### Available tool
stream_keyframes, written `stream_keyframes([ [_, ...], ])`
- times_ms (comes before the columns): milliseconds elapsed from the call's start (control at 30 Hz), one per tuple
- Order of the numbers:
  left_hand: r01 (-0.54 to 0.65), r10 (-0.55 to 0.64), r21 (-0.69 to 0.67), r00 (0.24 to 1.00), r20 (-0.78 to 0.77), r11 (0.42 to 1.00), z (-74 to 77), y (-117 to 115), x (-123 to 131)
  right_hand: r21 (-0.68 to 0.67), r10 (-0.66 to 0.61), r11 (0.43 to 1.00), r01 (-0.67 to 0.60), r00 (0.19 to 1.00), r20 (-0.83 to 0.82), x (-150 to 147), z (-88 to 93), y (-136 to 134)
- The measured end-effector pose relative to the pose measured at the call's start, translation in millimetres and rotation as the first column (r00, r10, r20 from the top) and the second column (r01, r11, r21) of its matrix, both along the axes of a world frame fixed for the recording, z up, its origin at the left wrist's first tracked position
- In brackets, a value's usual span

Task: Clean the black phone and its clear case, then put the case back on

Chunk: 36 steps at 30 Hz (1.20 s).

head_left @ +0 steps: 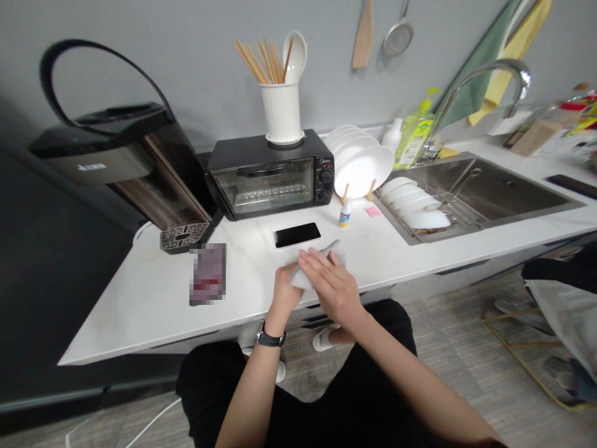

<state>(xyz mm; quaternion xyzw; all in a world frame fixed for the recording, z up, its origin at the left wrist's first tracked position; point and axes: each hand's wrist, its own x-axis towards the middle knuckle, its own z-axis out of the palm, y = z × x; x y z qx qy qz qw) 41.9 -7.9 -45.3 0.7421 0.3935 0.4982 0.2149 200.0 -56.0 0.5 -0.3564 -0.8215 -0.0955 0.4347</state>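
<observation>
A pale grey cloth (301,279) is pressed between my two hands above the counter's front edge. My left hand (286,291), with a dark-strapped watch on its wrist, lies beneath the cloth; its fingers are mostly hidden. Over the top comes my right hand (334,287), fingers together and laid along the cloth, closed against the left hand. Just beyond them a smartphone (297,235) lies flat, its dark screen facing up. A small white bottle (344,214) with a colourful label stands upright to the right of the phone, beside a pink square (373,211).
Behind stand a toaster oven (270,180) bearing a utensil cup (282,112), and a plate rack (364,171). The steel sink (508,186) with bowls is at right. A tall drinks machine (163,180) and a pixelated purple item (208,274) are at left.
</observation>
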Motion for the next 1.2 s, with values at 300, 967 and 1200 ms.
stream_keyframes([
  [300,0.011,-0.011,-0.007,1.000,-0.021,1.000,13.3,-5.2,3.2,-0.144,-0.081,0.989,0.045,0.962,-0.260,8.9,-20.9,10.7],
  [967,-0.012,0.015,0.047,0.998,-0.063,0.999,6.2,-3.5,1.9,0.032,-0.074,0.997,0.076,0.996,-0.059,12.4,4.1,10.0],
  [1200,-0.026,0.029,0.051,0.998,-0.062,0.998,-1.1,-3.3,-2.2,0.057,0.011,0.998,-0.011,1.000,0.002,-10.2,0.0,-3.8],
])
